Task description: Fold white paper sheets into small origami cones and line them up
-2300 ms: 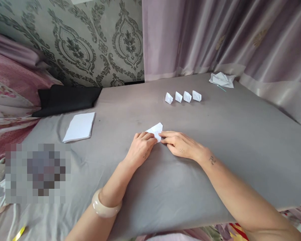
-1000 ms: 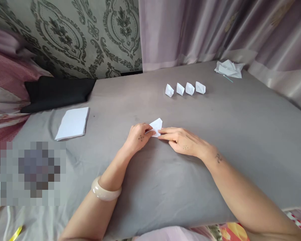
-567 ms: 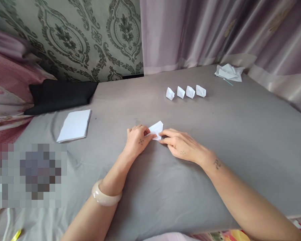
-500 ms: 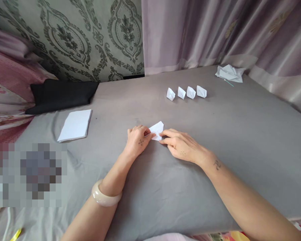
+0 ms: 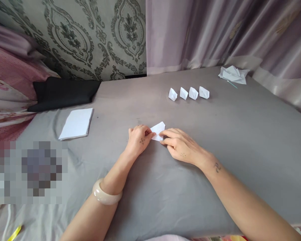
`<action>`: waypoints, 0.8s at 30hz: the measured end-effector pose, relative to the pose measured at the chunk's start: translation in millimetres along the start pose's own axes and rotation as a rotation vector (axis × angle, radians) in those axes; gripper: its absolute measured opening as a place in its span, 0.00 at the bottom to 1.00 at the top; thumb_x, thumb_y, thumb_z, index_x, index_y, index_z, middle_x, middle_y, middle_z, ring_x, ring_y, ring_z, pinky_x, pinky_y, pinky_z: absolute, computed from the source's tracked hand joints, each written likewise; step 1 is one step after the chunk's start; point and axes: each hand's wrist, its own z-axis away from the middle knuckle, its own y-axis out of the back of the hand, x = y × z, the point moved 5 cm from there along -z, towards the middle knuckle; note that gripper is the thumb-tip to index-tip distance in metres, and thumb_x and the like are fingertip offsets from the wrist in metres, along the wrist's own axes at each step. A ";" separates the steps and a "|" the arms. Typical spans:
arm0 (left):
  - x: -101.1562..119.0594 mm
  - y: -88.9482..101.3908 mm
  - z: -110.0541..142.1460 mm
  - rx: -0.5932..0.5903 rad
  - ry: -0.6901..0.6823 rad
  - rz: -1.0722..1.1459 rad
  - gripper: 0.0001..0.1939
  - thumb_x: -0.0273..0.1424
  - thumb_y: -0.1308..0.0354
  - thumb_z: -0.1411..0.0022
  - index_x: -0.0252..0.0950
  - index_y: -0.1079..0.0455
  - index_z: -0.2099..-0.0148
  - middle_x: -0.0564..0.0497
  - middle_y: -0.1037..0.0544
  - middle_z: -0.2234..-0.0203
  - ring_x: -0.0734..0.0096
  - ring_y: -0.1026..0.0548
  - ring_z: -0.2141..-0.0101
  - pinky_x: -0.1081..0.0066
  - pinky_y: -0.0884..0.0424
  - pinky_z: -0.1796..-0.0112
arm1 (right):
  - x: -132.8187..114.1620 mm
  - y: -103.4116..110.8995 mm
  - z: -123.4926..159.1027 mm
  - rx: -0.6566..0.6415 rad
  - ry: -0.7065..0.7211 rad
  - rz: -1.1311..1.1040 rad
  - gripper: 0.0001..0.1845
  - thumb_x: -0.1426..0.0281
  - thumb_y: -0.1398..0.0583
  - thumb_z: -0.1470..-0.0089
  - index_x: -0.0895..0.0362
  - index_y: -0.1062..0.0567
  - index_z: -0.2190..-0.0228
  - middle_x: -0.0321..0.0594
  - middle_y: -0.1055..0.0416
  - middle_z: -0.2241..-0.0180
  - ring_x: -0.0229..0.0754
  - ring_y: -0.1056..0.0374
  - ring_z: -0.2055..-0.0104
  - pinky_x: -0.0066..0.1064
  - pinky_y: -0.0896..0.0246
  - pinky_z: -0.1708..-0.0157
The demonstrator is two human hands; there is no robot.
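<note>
A small folded white paper (image 5: 158, 128) lies on the grey cloth between my two hands. My left hand (image 5: 139, 140) pinches its left corner, with thumb and fingers closed on it. At its right edge, my right hand (image 5: 182, 145) has a fingertip on the paper and the thumb at the lower corner. Farther back stand several folded white paper pieces (image 5: 193, 93) in a row. To the left lies a stack of white paper sheets (image 5: 76, 124).
The grey cloth (image 5: 170, 201) covers the whole surface. Crumpled white papers (image 5: 233, 74) and a thin pale stick (image 5: 232, 84) lie at the back right. Black cloth (image 5: 67, 92) rests at the back left. A yellow strip (image 5: 14, 233) is near the lower left; a blurred-out patch hides things there.
The view has shifted slightly, so everything sits a little farther right. Both hands stay at the folded paper, with hardly any movement of the fingers.
</note>
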 end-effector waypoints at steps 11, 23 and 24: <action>1.8 -2.7 -0.6 0.027 -0.040 -0.087 0.09 0.34 0.46 0.39 0.37 0.33 0.70 0.51 0.24 0.70 0.62 0.29 0.62 0.61 0.43 0.59 | -2.0 -0.5 -2.2 0.029 0.025 -0.029 0.17 0.84 0.48 0.50 0.56 0.23 0.69 0.40 0.28 0.50 0.45 0.35 0.48 0.40 0.41 0.50; 7.7 -3.7 0.6 0.003 -0.040 -0.160 0.08 0.33 0.49 0.38 0.37 0.35 0.69 0.48 0.24 0.68 0.60 0.29 0.62 0.61 0.43 0.60 | -3.3 -2.1 -2.6 -0.035 0.012 -0.002 0.18 0.84 0.50 0.49 0.55 0.24 0.68 0.38 0.28 0.50 0.45 0.35 0.51 0.39 0.38 0.54; 7.5 -4.0 0.4 0.005 -0.040 -0.158 0.09 0.33 0.48 0.38 0.37 0.35 0.70 0.48 0.24 0.68 0.60 0.29 0.62 0.61 0.43 0.60 | -3.0 -2.4 -2.4 -0.038 0.007 -0.005 0.18 0.84 0.50 0.49 0.55 0.25 0.68 0.38 0.28 0.50 0.45 0.35 0.51 0.39 0.38 0.55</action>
